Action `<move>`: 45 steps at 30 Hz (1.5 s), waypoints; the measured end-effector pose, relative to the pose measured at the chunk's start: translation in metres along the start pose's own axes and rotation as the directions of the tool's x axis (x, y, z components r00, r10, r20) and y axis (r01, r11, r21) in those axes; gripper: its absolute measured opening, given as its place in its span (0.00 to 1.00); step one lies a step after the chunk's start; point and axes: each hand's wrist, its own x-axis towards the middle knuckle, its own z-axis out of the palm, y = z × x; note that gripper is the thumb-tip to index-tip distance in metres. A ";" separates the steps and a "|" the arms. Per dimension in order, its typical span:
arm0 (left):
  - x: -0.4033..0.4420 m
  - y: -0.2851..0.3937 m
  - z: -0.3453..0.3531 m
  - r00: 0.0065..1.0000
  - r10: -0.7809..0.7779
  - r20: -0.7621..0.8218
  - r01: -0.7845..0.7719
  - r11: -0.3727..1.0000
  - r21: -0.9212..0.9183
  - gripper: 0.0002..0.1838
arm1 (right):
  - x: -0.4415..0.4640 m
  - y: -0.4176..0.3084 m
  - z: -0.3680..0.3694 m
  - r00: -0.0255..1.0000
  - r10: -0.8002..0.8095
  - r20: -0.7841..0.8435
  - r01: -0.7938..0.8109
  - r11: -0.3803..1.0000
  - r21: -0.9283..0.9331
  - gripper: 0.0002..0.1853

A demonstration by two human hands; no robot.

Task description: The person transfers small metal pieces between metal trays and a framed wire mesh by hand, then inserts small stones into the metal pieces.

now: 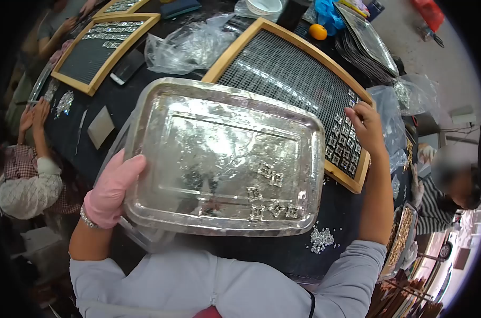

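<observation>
In the head view, the gloved left hand (110, 185) grips the tray (198, 153) by its left edge, thumb over the rim; the small square pieces (255, 193) lie near right in it; the right hand (368, 127) is curled at the right end of the wooden frame (232, 46), its hold impossible to tell; best, I judge, to keep the tray level and seat each piece squarely in its row; no writing is readable.
</observation>
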 end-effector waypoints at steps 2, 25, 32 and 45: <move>0.000 0.002 0.003 0.999 0.003 0.036 -0.003 1.000 -0.009 0.22 | -0.006 -0.023 -0.007 0.994 -0.098 -0.054 0.100 0.995 0.028 0.08; -0.031 -0.015 0.003 0.987 0.126 0.103 -0.129 0.991 0.021 0.22 | -0.087 -0.170 0.025 0.890 -0.402 0.215 0.384 0.916 0.120 0.20; -0.037 -0.018 0.006 0.984 0.126 0.124 -0.120 0.991 -0.055 0.22 | -0.094 -0.184 0.025 0.890 -0.397 0.222 0.402 0.915 0.026 0.20; -0.041 -0.023 0.007 0.972 0.164 0.165 -0.156 0.986 -0.065 0.22 | -0.099 -0.197 0.027 0.884 -0.387 0.263 0.420 0.904 -0.080 0.20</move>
